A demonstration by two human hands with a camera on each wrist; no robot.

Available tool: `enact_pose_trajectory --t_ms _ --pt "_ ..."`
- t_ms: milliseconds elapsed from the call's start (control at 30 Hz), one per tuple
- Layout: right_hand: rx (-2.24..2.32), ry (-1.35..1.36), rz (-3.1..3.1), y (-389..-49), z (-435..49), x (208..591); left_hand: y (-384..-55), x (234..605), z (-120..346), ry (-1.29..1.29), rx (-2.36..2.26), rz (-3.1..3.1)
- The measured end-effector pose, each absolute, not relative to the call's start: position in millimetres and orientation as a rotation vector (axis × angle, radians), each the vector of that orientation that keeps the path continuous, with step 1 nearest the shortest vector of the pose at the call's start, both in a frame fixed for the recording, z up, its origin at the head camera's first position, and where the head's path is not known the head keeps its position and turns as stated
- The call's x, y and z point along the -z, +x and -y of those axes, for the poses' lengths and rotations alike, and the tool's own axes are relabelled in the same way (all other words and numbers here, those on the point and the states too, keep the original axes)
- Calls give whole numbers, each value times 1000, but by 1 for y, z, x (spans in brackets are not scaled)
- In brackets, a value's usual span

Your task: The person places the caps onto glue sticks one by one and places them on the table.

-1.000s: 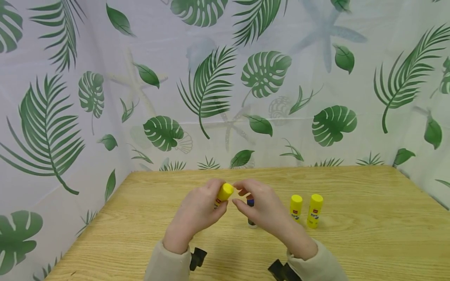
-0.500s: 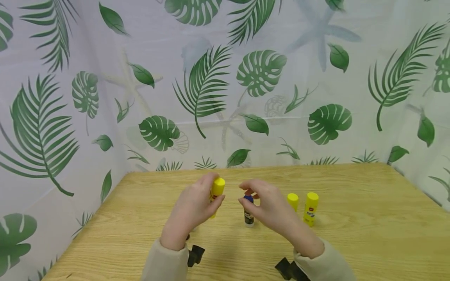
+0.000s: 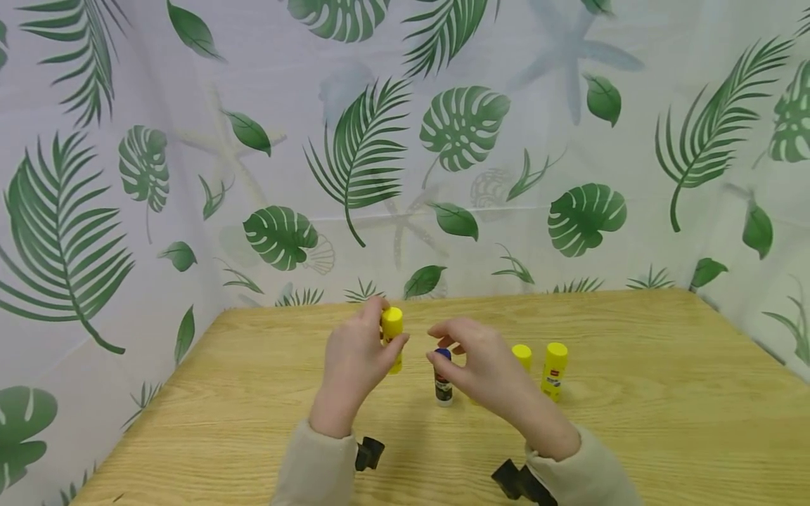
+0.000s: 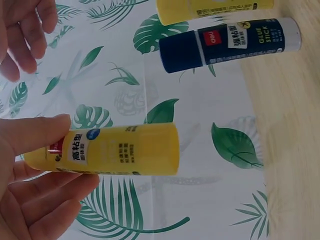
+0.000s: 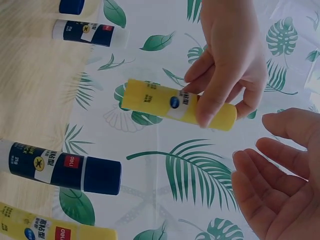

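In the head view my left hand (image 3: 361,365) grips a yellow glue stick (image 3: 393,322) near upright above the table. In the left wrist view, thumb and fingers pinch one end of that glue stick (image 4: 125,150). To its right, my right hand (image 3: 484,365) hovers with relaxed, bent fingers and holds nothing. Its fingertips are near the cap of a dark blue glue stick (image 3: 444,390) standing on the table; whether they touch it cannot be told in the head view. The right wrist view shows the right hand (image 5: 280,185) apart from the held glue stick.
Two yellow glue sticks (image 3: 554,372) (image 3: 522,355) stand right of the right hand, one partly hidden by it. Another dark glue stick with a whitish top (image 5: 90,32) shows in the right wrist view, next to a cut-off dark blue piece (image 5: 71,6). Leaf-patterned cloth (image 3: 405,176) surrounds the wooden table (image 3: 664,393).
The yellow glue stick in my left hand has gone from tilted to near upright and has moved away from the right hand. The right hand's fingers stay bent and hold nothing. The head view has shifted slightly.
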State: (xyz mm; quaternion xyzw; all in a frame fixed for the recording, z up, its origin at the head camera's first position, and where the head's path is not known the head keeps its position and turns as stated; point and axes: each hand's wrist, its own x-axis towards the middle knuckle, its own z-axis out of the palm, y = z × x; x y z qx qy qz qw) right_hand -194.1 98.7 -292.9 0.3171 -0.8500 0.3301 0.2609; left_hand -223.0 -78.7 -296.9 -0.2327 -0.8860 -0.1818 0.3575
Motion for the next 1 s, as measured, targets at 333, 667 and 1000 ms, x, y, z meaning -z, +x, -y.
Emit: enact_pose_trajectory --t_ms 333,667,1000 --pt "-894 840 2307 -193 -98 292 -232 316 69 -631 435 2402" --pt "-888 846 2312 -192 -97 292 -238 332 65 -628 445 2530" --pt "-877 860 2312 -191 -97 293 -241 339 67 -629 535 2710"
